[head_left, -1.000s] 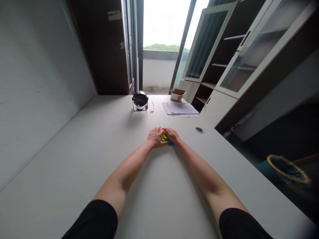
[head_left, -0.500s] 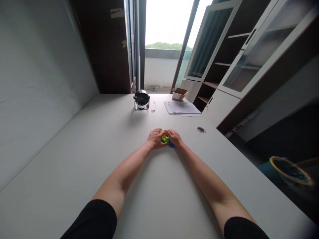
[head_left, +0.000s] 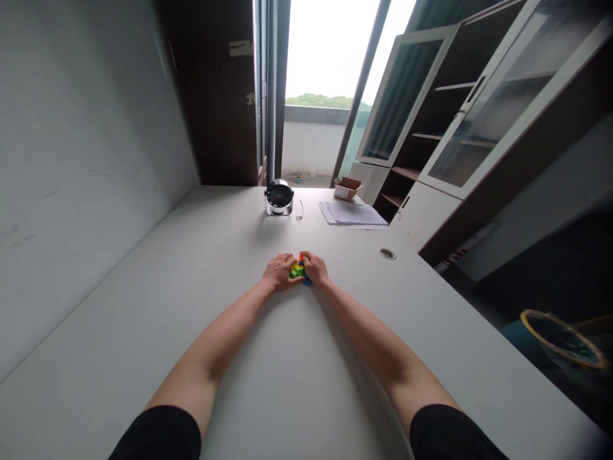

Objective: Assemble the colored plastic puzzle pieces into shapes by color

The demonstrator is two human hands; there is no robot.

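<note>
At the left, the left hand (head_left: 279, 273) rests on the pale worktop (head_left: 191, 306), its fingers curved over the far side of a small bright cluster (head_left: 297, 273) and its thumb reaching along the near side, so that it grips the cluster's left flank. The cluster sits between the two hands, about mid-width on the worktop, and shows as a compact patch of strong, plain colours. Its leftmost visible part is yellow, mostly under the fingers; next comes a bright green, lumpy part facing the wearer, the largest area in sight. A small orange-red part stands out at the far side, by the right hand's fingertips, and blue shows at the lower right, partly hidden. Whether these are separate pieces or one joined thing is too small to tell. To the right, the right hand (head_left: 316, 268) is closed against the cluster, fingers bent in around its right side. Farther right, a round hole (head_left: 387, 253) with a pale rim pierces the worktop.
</note>
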